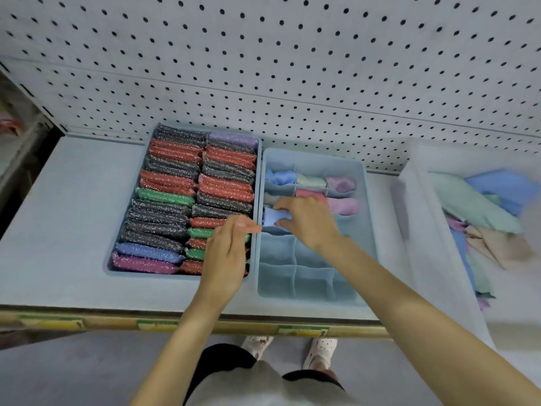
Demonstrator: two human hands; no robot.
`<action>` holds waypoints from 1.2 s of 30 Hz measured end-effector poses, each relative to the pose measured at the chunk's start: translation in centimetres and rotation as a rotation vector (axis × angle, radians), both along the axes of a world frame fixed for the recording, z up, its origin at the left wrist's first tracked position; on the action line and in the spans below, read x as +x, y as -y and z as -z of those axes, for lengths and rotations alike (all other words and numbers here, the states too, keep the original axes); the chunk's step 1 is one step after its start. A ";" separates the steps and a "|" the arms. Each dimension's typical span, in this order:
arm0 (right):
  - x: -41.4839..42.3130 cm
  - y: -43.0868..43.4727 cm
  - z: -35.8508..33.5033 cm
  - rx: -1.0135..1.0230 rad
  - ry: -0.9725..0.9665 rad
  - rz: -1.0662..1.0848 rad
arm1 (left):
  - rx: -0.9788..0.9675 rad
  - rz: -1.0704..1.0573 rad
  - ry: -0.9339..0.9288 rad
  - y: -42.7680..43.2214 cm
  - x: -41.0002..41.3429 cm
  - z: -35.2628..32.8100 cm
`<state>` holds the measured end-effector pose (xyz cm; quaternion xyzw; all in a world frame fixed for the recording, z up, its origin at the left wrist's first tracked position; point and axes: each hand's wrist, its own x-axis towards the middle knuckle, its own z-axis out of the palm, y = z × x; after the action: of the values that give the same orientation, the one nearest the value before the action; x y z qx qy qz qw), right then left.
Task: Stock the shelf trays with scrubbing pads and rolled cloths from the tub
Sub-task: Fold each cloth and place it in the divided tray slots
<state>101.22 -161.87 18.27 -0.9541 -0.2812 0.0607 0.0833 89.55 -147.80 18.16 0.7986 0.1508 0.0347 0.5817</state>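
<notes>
Two blue trays stand side by side on the shelf. The left tray [109,266] is packed with sparkly scrubbing pads [175,200] in red, dark grey, green, blue and pink. The divided tray [363,183] on the right holds rolled cloths [339,183] in its far cells; its near cells hold nothing. My right hand [307,221] pinches a light blue rolled cloth [273,216] down in a left-column cell. My left hand [225,253] hovers over the near right corner of the pad tray, fingers extended toward the divider wall, holding nothing.
A clear plastic tub [415,230] with loose blue, green, pink and beige cloths [480,212] sits at the right end of the shelf. A white pegboard [263,68] backs the shelf. The shelf's front edge [117,320] carries yellow price labels. My feet show below.
</notes>
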 end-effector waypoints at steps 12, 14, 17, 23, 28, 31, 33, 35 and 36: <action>-0.8 1.7 0.0 -0.061 -0.352 -0.168 | 0.129 -0.002 -0.001 0.9 0.2 -0.3; -0.9 1.6 0.4 -0.076 -0.384 -0.163 | 0.121 -0.013 -0.017 1.0 0.3 -0.3; -0.8 1.6 0.4 0.036 -0.401 -0.085 | 0.102 -0.036 -0.028 0.9 0.5 -0.1; -2.5 6.4 -4.4 0.568 -0.372 0.183 | 0.268 0.035 0.050 3.7 1.8 -2.9; -5.1 16.9 -8.6 0.955 -0.321 0.463 | 0.050 0.187 0.051 12.2 3.2 -5.6; -5.9 25.0 -8.4 1.053 -0.264 0.681 | -0.040 0.325 0.027 19.0 2.5 -6.1; -6.0 30.1 -6.7 0.964 -0.273 0.841 | -0.012 0.413 0.074 23.0 2.1 -6.2; -5.7 33.8 -4.6 0.836 -0.381 0.964 | 0.031 0.486 0.102 26.0 2.4 -6.2; -5.5 35.1 -3.6 0.796 -0.480 1.002 | 0.038 0.502 0.096 27.2 2.7 -6.2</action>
<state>95.68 -196.93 21.85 -0.8260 0.2198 0.1167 0.5058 92.22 -175.01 24.35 0.8193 -0.0807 -0.0699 0.5633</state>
